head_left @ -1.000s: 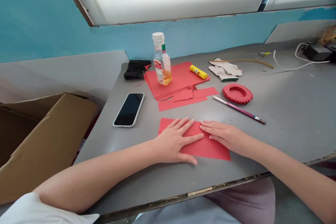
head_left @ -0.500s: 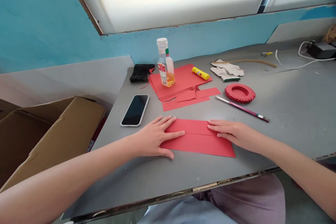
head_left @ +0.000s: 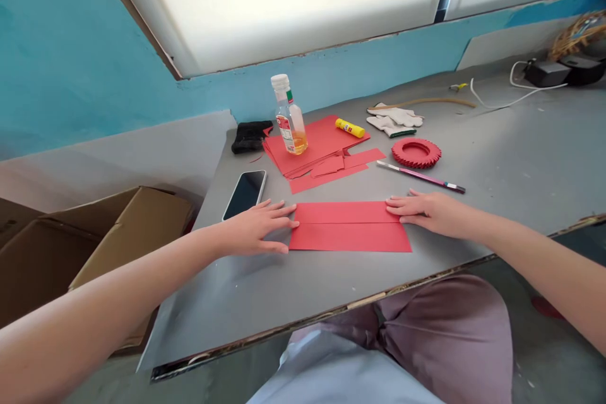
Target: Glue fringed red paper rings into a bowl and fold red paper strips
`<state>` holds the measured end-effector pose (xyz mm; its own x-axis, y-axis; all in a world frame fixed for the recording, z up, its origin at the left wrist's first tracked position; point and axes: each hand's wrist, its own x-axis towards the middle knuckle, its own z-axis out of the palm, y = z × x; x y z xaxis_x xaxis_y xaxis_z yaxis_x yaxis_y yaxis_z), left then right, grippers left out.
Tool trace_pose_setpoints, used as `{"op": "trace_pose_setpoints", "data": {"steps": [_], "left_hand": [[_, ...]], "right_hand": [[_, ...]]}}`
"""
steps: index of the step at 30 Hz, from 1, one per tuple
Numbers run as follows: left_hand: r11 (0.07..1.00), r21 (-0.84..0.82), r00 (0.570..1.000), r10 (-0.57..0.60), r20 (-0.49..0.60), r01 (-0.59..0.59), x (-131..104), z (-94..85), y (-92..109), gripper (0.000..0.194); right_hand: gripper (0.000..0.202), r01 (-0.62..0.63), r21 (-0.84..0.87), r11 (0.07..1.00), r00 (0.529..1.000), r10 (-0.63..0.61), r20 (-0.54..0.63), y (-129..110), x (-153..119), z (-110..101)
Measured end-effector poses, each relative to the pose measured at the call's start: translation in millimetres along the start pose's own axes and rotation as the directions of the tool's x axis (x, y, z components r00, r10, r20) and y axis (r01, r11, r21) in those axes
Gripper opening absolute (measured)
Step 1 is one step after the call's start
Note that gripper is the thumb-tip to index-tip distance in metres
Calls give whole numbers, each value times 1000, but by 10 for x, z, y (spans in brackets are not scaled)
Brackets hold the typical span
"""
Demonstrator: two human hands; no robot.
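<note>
A folded sheet of red paper (head_left: 348, 237) lies flat on the grey table in front of me, with a straight line running along its length. My left hand (head_left: 258, 227) is open, its fingertips touching the paper's left edge. At the opposite end, my right hand (head_left: 428, 209) lies open with its fingers on the upper right corner. Just beyond my left hand is a phone (head_left: 246, 192) with a dark screen. A pink-and-purple craft knife (head_left: 421, 176) rests beyond my right hand, close to a red ring of folded paper (head_left: 416, 153).
Behind the paper, a bottle of amber liquid (head_left: 291, 123) and a yellow glue stick (head_left: 350, 127) sit on red sheets (head_left: 322, 142). White gloves (head_left: 395, 118), a black cloth-like item (head_left: 250, 136) and cables lie farther back. A cardboard box (head_left: 132, 227) stands left of the table (head_left: 265, 303).
My left hand has slid left from the top of the paper to its left edge. My right hand has shifted outward toward the right end. The camera view has turned slightly.
</note>
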<state>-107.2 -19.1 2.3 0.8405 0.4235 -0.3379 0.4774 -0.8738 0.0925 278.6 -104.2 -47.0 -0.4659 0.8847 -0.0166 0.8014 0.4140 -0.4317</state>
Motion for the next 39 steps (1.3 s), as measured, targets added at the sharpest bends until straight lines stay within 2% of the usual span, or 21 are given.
{"op": "trace_pose_setpoints", "data": {"steps": [3,6,8,9,12,13,16,18,20,22,23,25,27,30,32,35,39], "left_hand": [[998,-36,998,-62,-33,61,5,-102,15,48],[995,-16,972,-102,-209,101,138,-195,109,44],[999,-9,942,-32,-333,31,317,-208,228,40],[1000,-8,934,19,-357,-23,425,-198,297,41],[995,-10,949,89,-303,-97,748,-143,478,55],[994,-8,951,102,-293,-110,835,-136,510,54],[996,-11,949,78,-304,-85,987,-201,499,33],[999,-24,940,38,-339,-49,1019,-299,442,32],[1000,9,908,21,-417,-19,1039,-378,407,37],[994,108,859,73,-506,-20,1084,-377,431,45],[986,166,836,119,-536,-34,1118,-338,465,46],[978,188,821,180,-542,-90,1202,-197,557,39],[988,95,843,155,-515,-124,1281,-28,645,34],[989,51,846,142,-514,-136,1351,140,703,35],[990,29,841,132,-525,-138,1367,170,692,36],[990,-7,834,115,-540,-141,1384,157,649,33],[988,-51,829,92,-552,-143,1410,161,616,34]], "right_hand": [[36,-19,-70,997,1000,18,-12,-82,64,-25],[32,-17,-155,988,997,4,-81,-135,132,-12],[25,5,-204,979,994,-28,-108,-163,153,7],[23,28,-227,973,992,-54,-111,-185,152,13],[27,95,-321,942,985,-136,-106,-298,119,4],[29,83,-360,929,983,-136,-124,-347,107,-10],[30,-102,-370,923,959,-8,-283,-481,113,-71],[29,-254,-225,941,901,145,-409,-522,168,-106],[29,-329,-22,944,860,291,-419,-513,259,-117],[30,-374,112,921,864,389,-320,-469,352,-103],[31,-402,132,906,868,423,-261,-437,386,-93],[31,-449,93,889,862,458,-217,-351,404,-83],[31,-496,14,868,836,482,-264,-228,339,-105],[32,-570,-131,811,767,468,-439,37,127,-179],[28,-559,-230,797,781,413,-469,231,-17,-204],[21,-527,-307,793,815,369,-447,449,-143,-163],[22,-496,-357,792,837,325,-441,522,-237,-89]]}}
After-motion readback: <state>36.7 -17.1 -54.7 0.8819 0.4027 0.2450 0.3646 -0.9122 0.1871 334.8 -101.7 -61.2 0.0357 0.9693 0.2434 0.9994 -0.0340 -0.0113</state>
